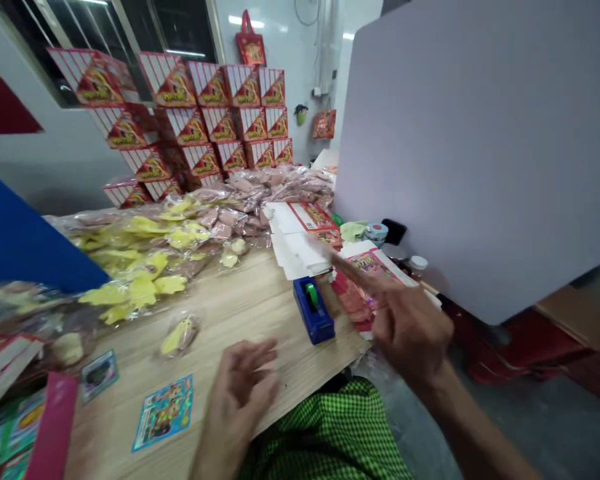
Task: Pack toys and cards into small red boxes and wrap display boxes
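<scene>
My left hand [243, 393] rests on the wooden table [240, 313] near its front edge, fingers spread and holding nothing. My right hand [405, 320] hovers past the table's right edge, index finger stretched toward a stack of flat red-and-white cartons [365, 267]; it is motion-blurred and nothing shows in it. A blue tape dispenser [313, 309] with green tape sits between the hands. A small clear packet with a yellow piece [180, 335] lies left of my left hand. A colourful card [164, 411] lies near the front edge.
Heaps of clear bags with yellow [135, 257] and pink [260, 193] pieces cover the far table. Red printed boxes [205, 120] are stacked against the wall. A large grey board [480, 147] stands at right. A blue panel [15, 240] and packs [10, 373] crowd the left.
</scene>
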The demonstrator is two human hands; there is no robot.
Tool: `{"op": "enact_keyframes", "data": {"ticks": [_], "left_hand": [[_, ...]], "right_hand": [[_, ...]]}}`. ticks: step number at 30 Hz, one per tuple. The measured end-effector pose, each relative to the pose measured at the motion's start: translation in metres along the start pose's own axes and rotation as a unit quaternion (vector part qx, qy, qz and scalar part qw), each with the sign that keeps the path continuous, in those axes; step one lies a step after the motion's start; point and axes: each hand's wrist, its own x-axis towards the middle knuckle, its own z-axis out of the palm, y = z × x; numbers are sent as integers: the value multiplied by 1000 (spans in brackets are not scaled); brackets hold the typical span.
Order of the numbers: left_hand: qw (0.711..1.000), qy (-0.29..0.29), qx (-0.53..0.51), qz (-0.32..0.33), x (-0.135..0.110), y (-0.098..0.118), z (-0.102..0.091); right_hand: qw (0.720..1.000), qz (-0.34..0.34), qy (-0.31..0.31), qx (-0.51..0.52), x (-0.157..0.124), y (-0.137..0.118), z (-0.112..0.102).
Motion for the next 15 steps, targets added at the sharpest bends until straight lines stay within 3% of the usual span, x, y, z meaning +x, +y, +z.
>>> {"op": "enact_keyframes", "data": {"ticks": [3, 6, 8, 12, 13, 15], "left_hand": [[986, -82, -144, -16, 6, -19, 28], [977, -46, -205, -26, 26, -24, 39], [975, -33, -207, -68, 33, -20, 37], [974, 11, -190, -126, 31, -9, 19], [974, 32, -182, -129, 29, -6, 13], [974, 69, -164, -137, 27, -1, 1]], "right_hand": [[978, -52, -44, 198, -17, -42, 4], [947, -82, -91, 298, -37, -72, 4], [933, -86, -113, 332, -41, -80, 1], [878, -48, -245, 408, -24, -68, -2], [878, -18, -271, 393, -19, -59, 1], [909, 67, -300, 280, -13, -36, 15]]}}
